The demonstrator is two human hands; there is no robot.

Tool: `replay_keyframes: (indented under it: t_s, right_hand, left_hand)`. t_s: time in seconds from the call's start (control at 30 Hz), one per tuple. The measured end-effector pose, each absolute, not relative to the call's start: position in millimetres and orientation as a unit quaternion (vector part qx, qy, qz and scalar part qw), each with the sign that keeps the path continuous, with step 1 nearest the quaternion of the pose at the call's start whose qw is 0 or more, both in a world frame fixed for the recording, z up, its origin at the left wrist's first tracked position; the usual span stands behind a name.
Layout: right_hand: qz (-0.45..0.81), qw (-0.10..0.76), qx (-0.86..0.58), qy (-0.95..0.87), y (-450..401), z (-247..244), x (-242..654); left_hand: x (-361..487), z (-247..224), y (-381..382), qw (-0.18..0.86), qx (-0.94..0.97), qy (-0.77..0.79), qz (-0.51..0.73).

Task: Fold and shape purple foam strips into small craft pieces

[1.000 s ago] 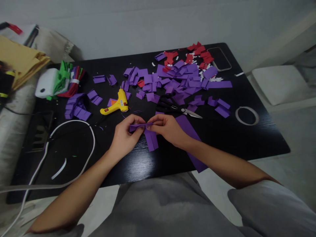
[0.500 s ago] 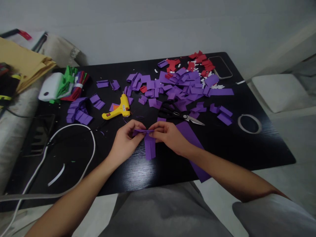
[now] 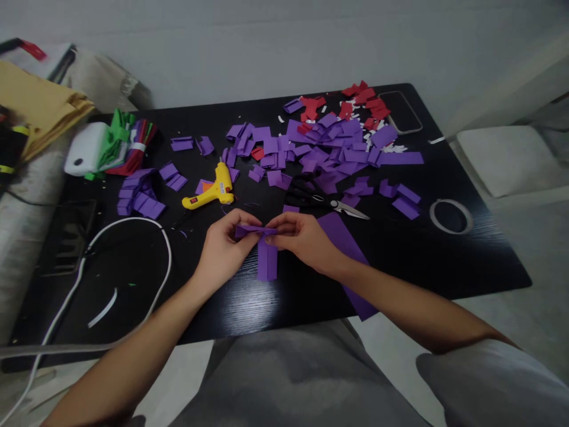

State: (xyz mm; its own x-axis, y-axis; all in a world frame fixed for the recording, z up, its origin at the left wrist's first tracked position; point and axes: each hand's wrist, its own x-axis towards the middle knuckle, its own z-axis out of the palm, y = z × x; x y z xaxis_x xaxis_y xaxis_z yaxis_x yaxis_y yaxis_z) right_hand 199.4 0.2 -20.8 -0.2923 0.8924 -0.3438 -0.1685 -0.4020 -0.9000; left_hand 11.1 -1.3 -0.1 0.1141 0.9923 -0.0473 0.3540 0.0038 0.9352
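Over the front half of the black table, both my hands pinch a folded purple paper piece (image 3: 267,261). Its creased strip hangs down between them, and its top part spreads sideways under my fingers. My left hand (image 3: 227,243) grips the left end between thumb and fingers. My right hand (image 3: 306,240) pinches the right side of the top, with the fingertips of both hands close together. Just beyond the hands lie a yellow hot glue gun (image 3: 219,188) and black-handled scissors (image 3: 326,201). A flat purple paper sheet (image 3: 344,243) lies partly beneath my right forearm.
A heap of folded purple papers (image 3: 329,142) covers the table's back middle, with red paper pieces (image 3: 367,101) behind. A tape roll (image 3: 451,216) lies right. On the left are a looped white cable (image 3: 166,255), folded purple strips (image 3: 137,193) and green paper bundles (image 3: 116,139).
The view has shifted slightly, so the table sits a little higher. Both hands keep their pinch on the purple paper, whose hanging strip now faces me a bit straighter.
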Motion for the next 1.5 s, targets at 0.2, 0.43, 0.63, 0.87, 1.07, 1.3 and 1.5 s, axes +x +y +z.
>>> replay_keyframes:
  t_s: [0.2, 0.43, 0.63, 0.87, 1.07, 1.3, 1.5]
  right_hand:
    - [0.709, 0.39, -0.453, -0.373, 0, -19, 198]
    - [0.706, 0.392, -0.458, -0.373, 0, -18, 200]
    - [0.706, 0.389, -0.455, -0.379, 1, -19, 201]
    - [0.717, 0.373, -0.452, -0.377, 2, -17, 202]
    - [0.724, 0.363, -0.457, -0.368, 2, -18, 200]
    - [0.825, 0.335, -0.394, -0.229, 9, -15, 203]
    - [0.865, 0.301, -0.382, -0.122, 12, -10, 207]
  left_hand:
    - [12, -2, -2, 0.439, 0.6, 0.562, 0.363]
    - [10, -1, 1, 0.446, 0.61, 0.552, 0.353]
    - [5, -3, 2, 0.479, 0.598, 0.542, 0.347]
    - [6, -2, 3, 0.472, 0.585, 0.556, 0.355]
    - [10, -1, 1, 0.489, 0.581, 0.532, 0.376]
    - [10, 2, -2, 0.517, 0.579, 0.498, 0.386]
    - [10, 3, -3, 0.484, 0.596, 0.514, 0.382]
